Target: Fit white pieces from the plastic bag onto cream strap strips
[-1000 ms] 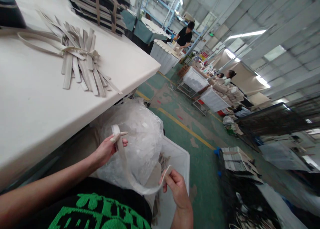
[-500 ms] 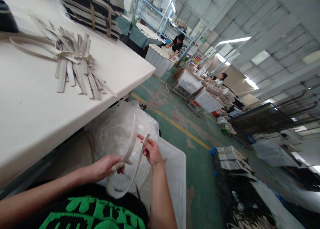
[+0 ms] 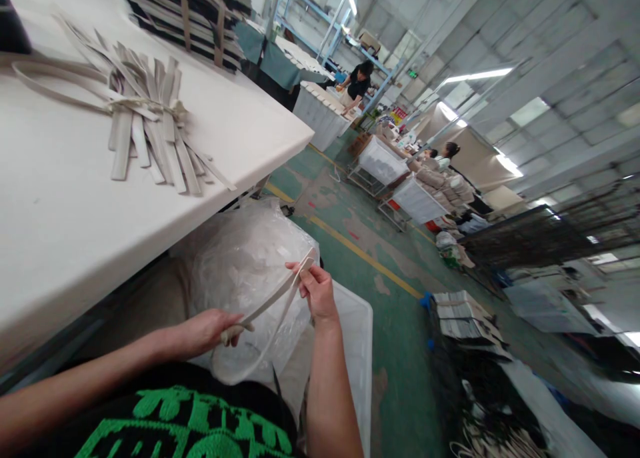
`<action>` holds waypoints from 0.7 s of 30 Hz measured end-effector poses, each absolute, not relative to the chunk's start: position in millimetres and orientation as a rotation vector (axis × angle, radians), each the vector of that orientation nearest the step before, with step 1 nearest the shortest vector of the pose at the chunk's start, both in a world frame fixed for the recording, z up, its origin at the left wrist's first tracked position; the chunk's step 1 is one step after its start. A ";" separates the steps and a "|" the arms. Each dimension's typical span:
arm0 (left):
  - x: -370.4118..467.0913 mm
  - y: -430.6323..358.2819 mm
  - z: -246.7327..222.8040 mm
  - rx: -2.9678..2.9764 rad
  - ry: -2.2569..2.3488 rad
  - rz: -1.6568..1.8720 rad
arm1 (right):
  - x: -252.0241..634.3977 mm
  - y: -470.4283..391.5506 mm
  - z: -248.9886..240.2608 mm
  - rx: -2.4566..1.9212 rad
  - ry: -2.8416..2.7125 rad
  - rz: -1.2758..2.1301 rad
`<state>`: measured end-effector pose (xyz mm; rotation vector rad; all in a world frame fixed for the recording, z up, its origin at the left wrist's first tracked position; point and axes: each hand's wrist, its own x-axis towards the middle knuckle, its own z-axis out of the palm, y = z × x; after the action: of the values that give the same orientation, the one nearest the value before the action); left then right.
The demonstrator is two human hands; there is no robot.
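A long beige strap (image 3: 273, 301) runs between my two hands, with a loop of it hanging down over the plastic below. My left hand (image 3: 214, 327) is closed round a knotted, bunched part of the strap. Up and to the right, my right hand (image 3: 316, 287) pinches the strap's end together with another length of it, so two layers meet at the fingertips. On the table at the upper left lies a tied bundle of beige straps (image 3: 150, 125), apart from both hands.
The pale table (image 3: 100, 245) has its edge just left of my hands. Clear plastic sheeting (image 3: 225, 245) covers part of a white bin (image 3: 356, 331) below me. Stacked fabric pieces (image 3: 465, 318) lie at the right. Two co-workers (image 3: 358, 81) are farther off.
My right hand has moved slightly up and right. The strap piece that stood upright from my left hand now slants over to my right fingers, which hold it with the other length.
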<state>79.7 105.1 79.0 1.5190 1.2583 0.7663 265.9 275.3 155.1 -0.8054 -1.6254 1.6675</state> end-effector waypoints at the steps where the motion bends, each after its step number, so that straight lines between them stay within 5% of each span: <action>1: 78.3 106.6 81.0 1.487 1.282 0.776 | 267.2 270.9 159.5 -0.814 -1.658 1.630; 8: 94.0 123.5 113.7 1.337 1.167 1.232 | 259.5 219.8 180.7 -0.732 -1.955 1.544; 21: 133.9 121.5 109.2 1.514 1.151 1.037 | 278.9 189.2 178.6 -0.838 -2.030 1.135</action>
<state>133.9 121.5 109.2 1.5143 1.1509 1.0373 278.9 189.2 178.6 -0.8382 -2.0303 1.1349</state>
